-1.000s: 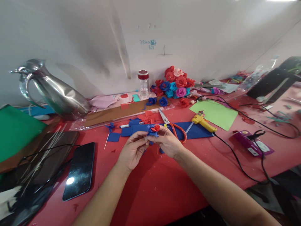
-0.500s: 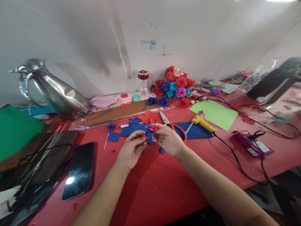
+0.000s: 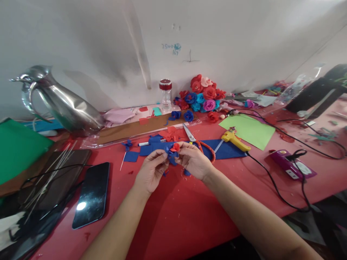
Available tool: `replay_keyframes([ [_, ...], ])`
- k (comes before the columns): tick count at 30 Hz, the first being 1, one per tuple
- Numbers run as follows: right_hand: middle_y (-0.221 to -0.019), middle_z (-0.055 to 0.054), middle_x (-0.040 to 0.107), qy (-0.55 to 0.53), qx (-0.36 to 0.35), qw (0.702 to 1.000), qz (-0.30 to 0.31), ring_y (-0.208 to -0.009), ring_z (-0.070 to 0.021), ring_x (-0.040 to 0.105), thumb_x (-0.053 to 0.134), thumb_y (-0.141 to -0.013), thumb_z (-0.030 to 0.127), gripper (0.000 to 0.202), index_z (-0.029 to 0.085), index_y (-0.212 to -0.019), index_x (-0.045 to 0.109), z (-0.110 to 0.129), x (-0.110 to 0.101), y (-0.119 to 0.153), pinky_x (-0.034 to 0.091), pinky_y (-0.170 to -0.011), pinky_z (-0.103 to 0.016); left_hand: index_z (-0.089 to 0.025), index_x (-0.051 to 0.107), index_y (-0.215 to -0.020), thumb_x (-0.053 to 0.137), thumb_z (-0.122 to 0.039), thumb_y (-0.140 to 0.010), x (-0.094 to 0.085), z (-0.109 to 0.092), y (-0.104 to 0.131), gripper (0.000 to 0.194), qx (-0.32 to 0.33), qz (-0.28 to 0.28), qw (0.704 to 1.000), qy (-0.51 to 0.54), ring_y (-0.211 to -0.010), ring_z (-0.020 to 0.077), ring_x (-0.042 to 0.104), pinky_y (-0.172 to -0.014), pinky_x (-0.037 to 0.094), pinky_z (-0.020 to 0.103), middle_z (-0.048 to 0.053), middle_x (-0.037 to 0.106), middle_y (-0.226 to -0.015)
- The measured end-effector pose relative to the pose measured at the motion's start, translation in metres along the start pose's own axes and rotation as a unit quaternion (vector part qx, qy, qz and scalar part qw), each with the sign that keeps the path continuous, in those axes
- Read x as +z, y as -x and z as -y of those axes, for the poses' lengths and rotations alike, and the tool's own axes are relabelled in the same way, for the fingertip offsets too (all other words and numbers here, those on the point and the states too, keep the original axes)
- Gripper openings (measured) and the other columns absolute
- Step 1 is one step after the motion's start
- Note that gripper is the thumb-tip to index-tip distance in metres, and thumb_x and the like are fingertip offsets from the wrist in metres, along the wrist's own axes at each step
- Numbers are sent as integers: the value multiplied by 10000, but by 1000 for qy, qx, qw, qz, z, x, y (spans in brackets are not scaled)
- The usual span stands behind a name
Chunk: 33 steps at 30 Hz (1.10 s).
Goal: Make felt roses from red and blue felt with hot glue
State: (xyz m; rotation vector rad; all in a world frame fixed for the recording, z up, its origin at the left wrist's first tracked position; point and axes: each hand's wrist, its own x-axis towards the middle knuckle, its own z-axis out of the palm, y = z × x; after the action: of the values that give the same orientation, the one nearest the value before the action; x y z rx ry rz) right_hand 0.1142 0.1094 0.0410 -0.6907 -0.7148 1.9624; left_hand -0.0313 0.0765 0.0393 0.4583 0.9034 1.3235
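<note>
Between both hands, above the red table (image 3: 173,213), is a small paper flower (image 3: 172,151) with blue outer petals and a red centre. My left hand (image 3: 152,169) pinches its left side with thumb and fingers. On the opposite side, my right hand (image 3: 195,161) grips its petals, fingertips closed. Just beyond the right hand lie scissors (image 3: 190,133) with orange handles. Blue paper pieces (image 3: 131,156) and a white marker (image 3: 143,144) lie behind and left of the hands. Red paper scraps (image 3: 171,134) are a little farther back.
A yellow glue gun (image 3: 233,140) rests on blue paper, its cord running to a purple power strip (image 3: 294,166). Finished paper flowers (image 3: 203,95) pile by the wall beside a glass jar (image 3: 165,95). To the left are a phone (image 3: 92,196) and a steel jug (image 3: 69,104).
The flower has turned slightly between my fingers, and its blue petals look bunched differently around the red centre. Both hands stay in nearly the same place.
</note>
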Motion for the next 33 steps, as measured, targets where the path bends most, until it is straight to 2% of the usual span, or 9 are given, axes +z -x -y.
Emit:
replay_keyframes([
  [3, -668, 42, 680, 5, -11, 1000, 3, -533, -61, 567, 801, -586, 154, 175, 189, -723, 696, -1, 0, 0, 483, -542, -180, -154, 655, -649, 888, -153, -489, -1, 1, -1, 282, 8, 6, 1000, -2, -500, 51, 523, -433, 356, 142, -52, 592, -580],
  [6, -683, 37, 681, 8, -32, 999, 3, -555, -62, 575, 807, -582, 157, 185, 188, -738, 712, -1, 0, 1, 479, -539, -176, -156, 675, -677, 901, -164, -492, -2, 1, 0, 292, 18, 22, 1000, -11, -521, 47, 519, -475, 389, 147, -48, 606, -610],
  [11, -697, 29, 672, 17, -66, 998, 13, -557, -60, 554, 795, -608, 148, 182, 187, -772, 725, -2, 0, 1, 468, -532, -182, -164, 728, -719, 893, -273, -560, -4, 6, -1, 254, 50, 62, 994, -74, -560, 68, 526, -528, 409, 173, -17, 645, -644],
  [18, -736, 11, 676, 60, -93, 994, 24, -613, -79, 569, 797, -640, 168, 192, 199, -817, 729, -1, 2, 4, 458, -552, -193, -211, 757, -760, 813, -344, -691, -10, 8, -5, 160, 129, 85, 973, -173, -757, 141, 601, -756, 475, 249, 7, 709, -779],
  [25, -705, 28, 633, 83, -153, 983, 60, -606, -78, 542, 810, -669, 204, 194, 224, -845, 732, 1, 6, 9, 452, -575, -210, -243, 774, -803, 868, -329, -617, -11, 6, -5, 226, 108, 102, 984, -95, -836, 165, 644, -887, 474, 312, 1, 752, -826],
  [29, -767, 19, 647, 81, -173, 979, 71, -626, -79, 554, 803, -674, 211, 193, 223, -854, 733, 2, 8, 12, 460, -594, -221, -235, 750, -732, 892, -335, -578, -11, 4, -5, 231, 87, 114, 988, -50, -797, 151, 647, -855, 489, 322, -11, 753, -810],
  [33, -723, 18, 643, 87, -157, 983, 48, -602, -81, 551, 781, -694, 249, 161, 208, -839, 726, 3, 7, 11, 442, -577, -221, -231, 745, -745, 901, -307, -568, -11, 3, -6, 249, 74, 102, 991, -42, -757, 122, 633, -822, 499, 291, -22, 747, -797],
])
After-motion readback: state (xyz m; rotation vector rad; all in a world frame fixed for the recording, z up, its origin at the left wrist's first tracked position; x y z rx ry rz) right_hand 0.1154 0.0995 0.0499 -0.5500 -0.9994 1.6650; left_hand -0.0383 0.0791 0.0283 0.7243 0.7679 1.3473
